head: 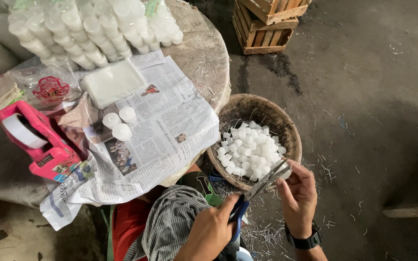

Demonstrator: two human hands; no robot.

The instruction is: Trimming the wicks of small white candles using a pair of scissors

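**Wick trimming over the basket**

A small white candle (286, 172) is sitting pinched in the right hand (298, 195), just above the basket (293, 133) rim. The left hand (211, 229) is gripping blue-handled scissors (260, 186), blades parted at the candle. The basket is holding many trimmed-looking candles; beside it, three are waiting on the table's newspaper (170, 130).

A dark, stained concrete floor (364, 96) fills the right side, littered with short pale clippings. Stacked wooden crates (264, 24) stand at the top, with a damp patch just below them. At left sits a round, worn stone tabletop (204, 53), partly covered by a spread newspaper (170, 125). The light is dim and even.
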